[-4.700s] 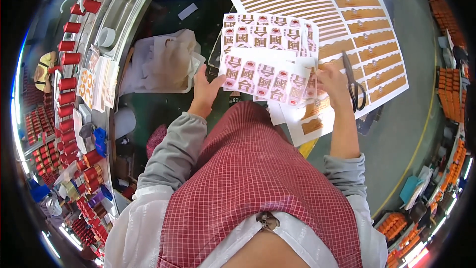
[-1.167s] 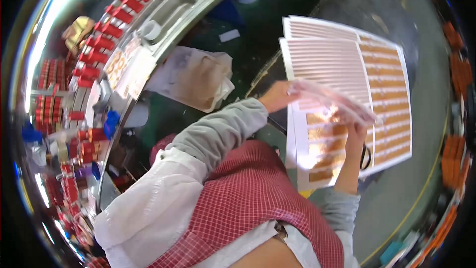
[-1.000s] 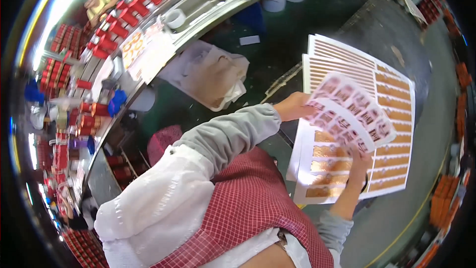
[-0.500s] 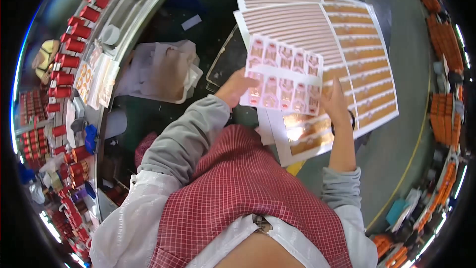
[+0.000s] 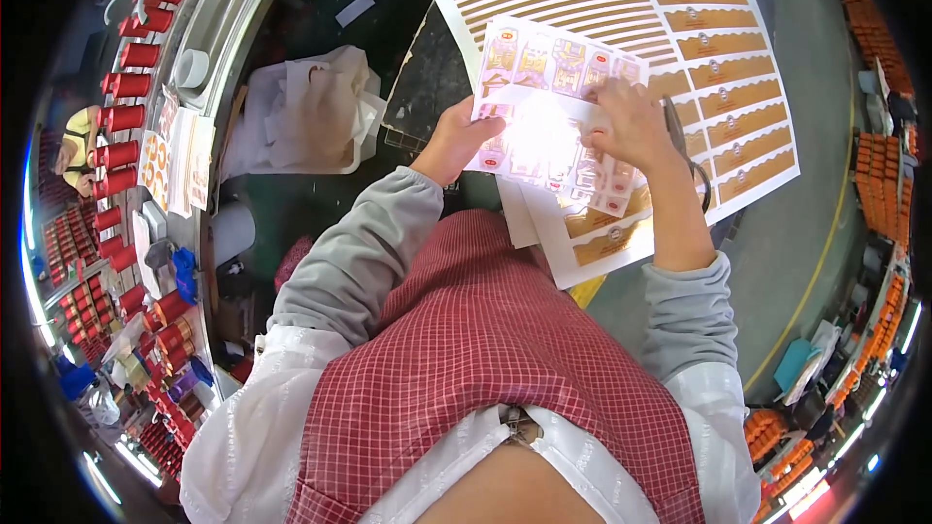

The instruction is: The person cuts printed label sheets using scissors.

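Note:
A white sheet of pink and gold stickers [image 5: 521, 60] is held up in front of me, and bright glare washes out its middle. My left hand [image 5: 458, 141] is closed on its left edge, with the thumb on top. My right hand [image 5: 636, 131] bends its fingers over the right part of the sheet, thumb and fingertips touching it. A dark band circles that wrist, and a dark curved piece shows beside the hand. Below the sticker sheet lie large white printed sheets [image 5: 723, 71] with gold-brown wavy strips and narrow stripes, partly covered by my hands.
A white bin with a crumpled liner [image 5: 303, 116] stands at the left. Beyond it runs a metal counter with a sink [image 5: 228, 15], red spools [image 5: 118, 154] and small printed sheets [image 5: 170, 160]. Orange stacks [image 5: 879, 184] line the far right, past a yellow floor line [image 5: 811, 281].
My right hand has moved from the sticker sheet's right edge inward over its face, fingers now bent. The sheet has shifted upward and caught strong glare. The whole view has shifted slightly.

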The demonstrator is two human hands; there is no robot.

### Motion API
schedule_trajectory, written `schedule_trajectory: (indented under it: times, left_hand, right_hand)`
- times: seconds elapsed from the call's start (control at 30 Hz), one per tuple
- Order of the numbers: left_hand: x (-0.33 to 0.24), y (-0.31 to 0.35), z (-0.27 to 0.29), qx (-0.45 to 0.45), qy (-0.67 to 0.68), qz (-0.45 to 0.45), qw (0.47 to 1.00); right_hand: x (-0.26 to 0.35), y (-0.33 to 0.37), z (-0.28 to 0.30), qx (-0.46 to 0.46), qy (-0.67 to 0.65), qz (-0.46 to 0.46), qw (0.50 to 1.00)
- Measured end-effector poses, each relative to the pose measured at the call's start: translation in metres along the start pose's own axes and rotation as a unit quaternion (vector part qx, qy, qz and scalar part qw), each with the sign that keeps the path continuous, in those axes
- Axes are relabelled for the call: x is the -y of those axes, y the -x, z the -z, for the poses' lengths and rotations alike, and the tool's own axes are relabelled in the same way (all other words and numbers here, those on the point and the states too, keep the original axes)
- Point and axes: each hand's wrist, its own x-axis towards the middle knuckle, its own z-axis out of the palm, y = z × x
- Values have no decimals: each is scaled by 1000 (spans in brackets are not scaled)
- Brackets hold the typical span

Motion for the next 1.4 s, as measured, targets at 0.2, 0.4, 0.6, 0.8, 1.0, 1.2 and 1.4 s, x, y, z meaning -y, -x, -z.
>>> schedule_trajectory:
  times: [0.2, 0.4, 0.6, 0.8, 1.0, 1.2, 1.4]
  left_hand:
    - [-2, -3, -1, -21, 28, 23, 999]
    - [-17, -2, -3, 1, 10, 5, 1000]
    - [1, 48, -2, -224, 17, -48, 973]
    - [21, 100, -39, -165, 278, 226, 919]
    - [48, 84, -51, -149, 319, 230, 907]
    - [44, 84, -59, -189, 300, 162, 921]
    - [37, 96, -50, -184, 310, 95, 928]
  right_hand:
    - [9, 2, -18, -53, -4, -50, 997]
    - [11, -1, -5, 26, -43, -83, 995]
    - [14, 9, -11, -9, -38, -74, 996]
    - [32, 19, -10, -5, -35, -122, 992]
    - [55, 37, -21, -24, -94, -68, 993]
    - [61, 37, -15, 59, -201, -49, 977]
    - [-8, -12, -7, -51, -107, -40, 992]
